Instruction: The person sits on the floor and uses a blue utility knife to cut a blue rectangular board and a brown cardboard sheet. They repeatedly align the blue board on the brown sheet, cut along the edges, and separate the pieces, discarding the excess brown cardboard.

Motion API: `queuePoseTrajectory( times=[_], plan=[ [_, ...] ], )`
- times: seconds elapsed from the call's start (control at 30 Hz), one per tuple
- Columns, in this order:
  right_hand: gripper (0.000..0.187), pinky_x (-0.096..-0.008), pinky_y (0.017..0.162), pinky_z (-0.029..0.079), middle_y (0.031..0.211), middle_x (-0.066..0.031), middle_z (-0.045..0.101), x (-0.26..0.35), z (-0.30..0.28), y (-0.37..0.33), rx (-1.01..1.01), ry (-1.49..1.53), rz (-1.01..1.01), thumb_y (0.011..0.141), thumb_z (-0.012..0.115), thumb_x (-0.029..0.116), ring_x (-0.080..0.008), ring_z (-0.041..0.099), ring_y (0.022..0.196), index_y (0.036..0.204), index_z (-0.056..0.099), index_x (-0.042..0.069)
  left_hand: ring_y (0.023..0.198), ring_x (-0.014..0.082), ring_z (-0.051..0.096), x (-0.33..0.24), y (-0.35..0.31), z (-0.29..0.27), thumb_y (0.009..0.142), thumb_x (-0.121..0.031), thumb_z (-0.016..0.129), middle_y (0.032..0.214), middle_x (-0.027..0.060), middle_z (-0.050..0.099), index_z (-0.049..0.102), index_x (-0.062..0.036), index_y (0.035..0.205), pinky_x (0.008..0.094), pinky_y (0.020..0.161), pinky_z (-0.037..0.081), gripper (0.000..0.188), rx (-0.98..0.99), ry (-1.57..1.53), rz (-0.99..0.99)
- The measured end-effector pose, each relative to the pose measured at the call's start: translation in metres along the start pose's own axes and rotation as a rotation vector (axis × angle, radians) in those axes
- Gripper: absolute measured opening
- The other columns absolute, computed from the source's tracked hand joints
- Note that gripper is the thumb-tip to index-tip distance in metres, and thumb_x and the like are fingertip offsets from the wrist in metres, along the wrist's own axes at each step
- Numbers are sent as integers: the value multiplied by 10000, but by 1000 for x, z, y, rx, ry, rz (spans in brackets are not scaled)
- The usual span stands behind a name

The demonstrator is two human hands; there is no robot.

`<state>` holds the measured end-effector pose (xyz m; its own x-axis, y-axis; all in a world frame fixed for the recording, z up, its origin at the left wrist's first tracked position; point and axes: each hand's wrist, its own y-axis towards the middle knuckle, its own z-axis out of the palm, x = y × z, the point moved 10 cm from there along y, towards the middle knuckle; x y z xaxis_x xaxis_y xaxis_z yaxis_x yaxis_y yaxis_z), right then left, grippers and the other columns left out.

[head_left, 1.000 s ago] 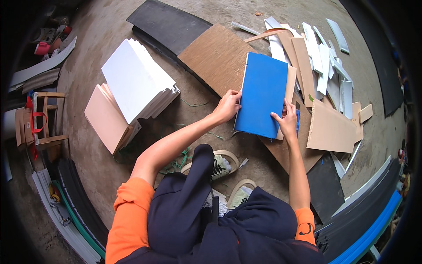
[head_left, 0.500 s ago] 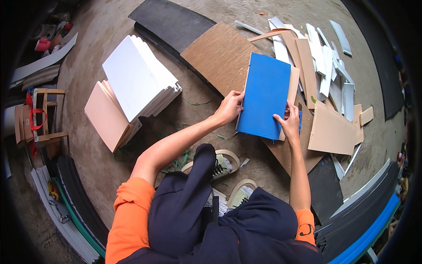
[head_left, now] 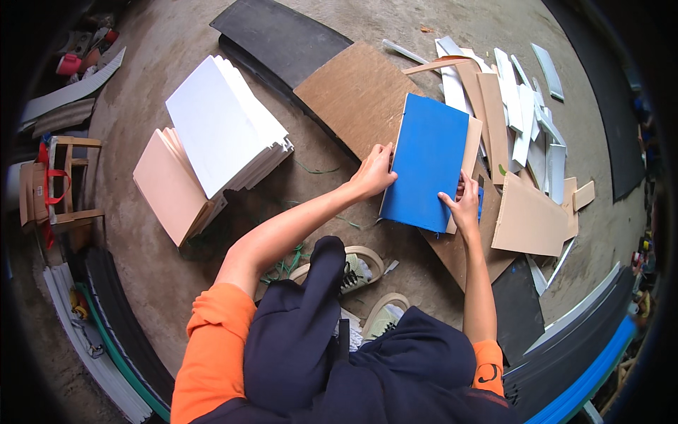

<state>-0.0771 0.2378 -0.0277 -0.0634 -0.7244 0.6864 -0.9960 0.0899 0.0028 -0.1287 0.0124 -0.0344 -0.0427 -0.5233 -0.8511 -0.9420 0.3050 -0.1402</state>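
Over brown wooden board (head_left: 357, 92), one flat blue rectangular sheet (head_left: 429, 162) is held: left hand (head_left: 376, 172) pinching its left edge, right hand (head_left: 463, 203) gripping its right side. Farther left sit one white sheet stack (head_left: 220, 124) and one pale-peach sheet stack (head_left: 164, 185).

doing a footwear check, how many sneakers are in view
2: one sneaker just right of the left knee, the other sneaker lower and farther right. The dark trousers partly hide both.
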Motion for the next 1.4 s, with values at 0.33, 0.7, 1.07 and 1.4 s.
queuePoseTrajectory(
  times=[0.33,0.7,1.07,1.4],
  plan=[
    [754,-261,708,495,1042,-79,420,-7,2,0,25,7,15,642,767,130,-158,525,844,1281,383,16,1030,353,485,-13,68,-18,650,-186,737,1150,236,432,407,9,1234,384,868,418,699,-128,143,-72],
    [807,-297,745,465,1045,-90,428,-6,-1,0,34,60,73,592,792,163,-189,507,871,1283,395,31,1052,348,470,-20,89,-14,630,-177,752,1189,181,417,411,-31,1228,398,892,416,704,-8,202,-77],
    [805,-284,735,468,1040,-87,432,3,-2,0,54,89,100,598,793,167,-179,511,874,1283,395,27,1035,381,474,-5,109,0,584,-211,794,1246,165,347,257,-51,1323,419,890,439,928,124,269,-106],
    [813,-299,741,454,1028,-89,428,1,-2,1,43,62,79,597,793,180,-188,493,868,1286,389,24,942,372,545,-19,101,-13,591,-188,787,1095,213,475,524,15,1045,424,801,478,563,-25,297,-107]
  ],
)
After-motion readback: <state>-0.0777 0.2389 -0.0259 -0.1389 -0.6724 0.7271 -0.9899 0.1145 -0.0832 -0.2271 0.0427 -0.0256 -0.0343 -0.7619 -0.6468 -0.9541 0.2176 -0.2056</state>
